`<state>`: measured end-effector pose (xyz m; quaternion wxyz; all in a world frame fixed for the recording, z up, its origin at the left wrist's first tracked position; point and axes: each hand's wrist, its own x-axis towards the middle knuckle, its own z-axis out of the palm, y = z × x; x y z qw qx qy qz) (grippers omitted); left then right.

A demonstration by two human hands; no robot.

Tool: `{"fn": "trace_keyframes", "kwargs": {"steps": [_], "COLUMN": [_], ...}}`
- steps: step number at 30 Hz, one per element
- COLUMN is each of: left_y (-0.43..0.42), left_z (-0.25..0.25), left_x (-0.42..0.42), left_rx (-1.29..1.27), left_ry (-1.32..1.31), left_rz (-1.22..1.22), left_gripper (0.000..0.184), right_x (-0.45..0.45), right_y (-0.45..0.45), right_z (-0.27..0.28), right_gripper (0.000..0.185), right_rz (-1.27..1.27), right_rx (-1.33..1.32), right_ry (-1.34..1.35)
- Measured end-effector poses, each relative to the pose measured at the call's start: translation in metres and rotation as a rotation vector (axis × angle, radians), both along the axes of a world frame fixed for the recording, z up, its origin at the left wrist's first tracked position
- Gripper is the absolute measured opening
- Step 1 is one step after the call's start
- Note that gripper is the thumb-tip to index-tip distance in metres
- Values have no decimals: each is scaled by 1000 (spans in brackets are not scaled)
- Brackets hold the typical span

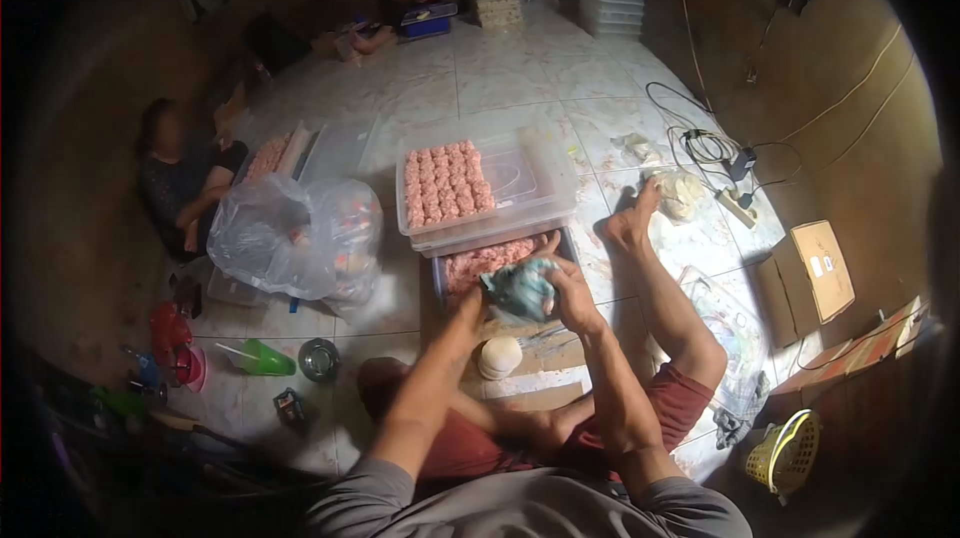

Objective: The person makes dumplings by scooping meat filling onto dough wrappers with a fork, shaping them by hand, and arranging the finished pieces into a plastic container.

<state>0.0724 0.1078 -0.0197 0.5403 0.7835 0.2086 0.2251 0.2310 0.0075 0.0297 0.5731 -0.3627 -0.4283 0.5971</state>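
Observation:
A crumpled blue-green cloth (522, 290) is bunched between my two hands, above the cardboard in front of my crossed legs. My right hand (568, 290) is closed round its right side. At its left edge is my left hand (478, 300), closed on it, with the fingers partly hidden. Just behind the cloth, pink minced meat (488, 260) fills a dark-rimmed tub, which is partly covered. Above that stands a clear plastic box (525, 173) with rows of pink meat portions (440, 183) on its left side. A pale round stack (500, 358), like dough wrappers, sits nearer me.
At left are a big clear plastic bag (275, 238), a green cup (268, 358) and a glass ashtray (320, 360). A person (180, 178) sits beyond. Cables (705, 148), a cardboard box (822, 273) and a yellow basket (783, 453) lie at right. Stacked containers (612, 3) stand behind.

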Motion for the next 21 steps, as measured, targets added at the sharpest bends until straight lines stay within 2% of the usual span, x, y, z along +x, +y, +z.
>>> {"fn": "trace_keyframes", "kwargs": {"steps": [3, 4, 5, 7, 9, 10, 11, 13, 14, 15, 16, 17, 18, 19, 20, 21], "left_y": [30, 28, 27, 7, -21, -37, -59, -59, -72, -97, -113, -122, -130, -134, -133, -134], "left_z": [26, 42, 57, 98, 94, 72, 63, -35, -22, 5, 20, 17, 12, 13, 16, 0], "left_x": [15, 12, 8, 11, 21, 33, 46, 89, 86, 81, 78, 77, 77, 74, 63, 62], "left_rx": [421, 194, -31, 128, 584, 800, 757, 844, 837, 945, 1045, 1114, 1107, 1107, 832, 509], "left_ry": [113, 142, 153, 66, 122, 32, -16, -281, -283, -116, 47, 28, 23, 21, -2, -150], "left_rz": [-71, -7, 79, 515, 566, 641, 633, 606, 605, 475, 340, 254, 260, 266, 237, 386], "left_gripper": [94, 88, 82, 79, 77, 72, 66, 63, 63, 63, 65, 70, 72, 74, 84, 90], "right_x": [37, 46, 47, 48, 38, 35, 27, 14, 19, 30, 47, 62, 77, 75, 81, 79], "right_y": [-10, -15, -28, -55, -87, -92, -94, -95, -94, -95, -93, -86, -88, -91, -106, -112], "right_z": [-15, -22, -33, -49, -13, -10, -3, 1, 0, -7, -26, -62, -85, -74, -58, -52], "right_gripper": [30, 29, 27, 24, 27, 29, 29, 31, 33, 35, 39, 39, 37, 36, 33, 31], "right_rz": [222, 257, 170, -40, -298, -496, -639, -730, -648, -553, -392, -291, -313, -336, -417, -559], "right_rx": [-64, -72, 16, 142, -309, -240, -130, 82, -36, -163, -221, -246, -339, -426, -324, -321], "right_ry": [124, -95, -301, -746, -417, -436, -472, -735, -960, -1183, -1119, -1192, -1162, -1127, -976, -945]}}
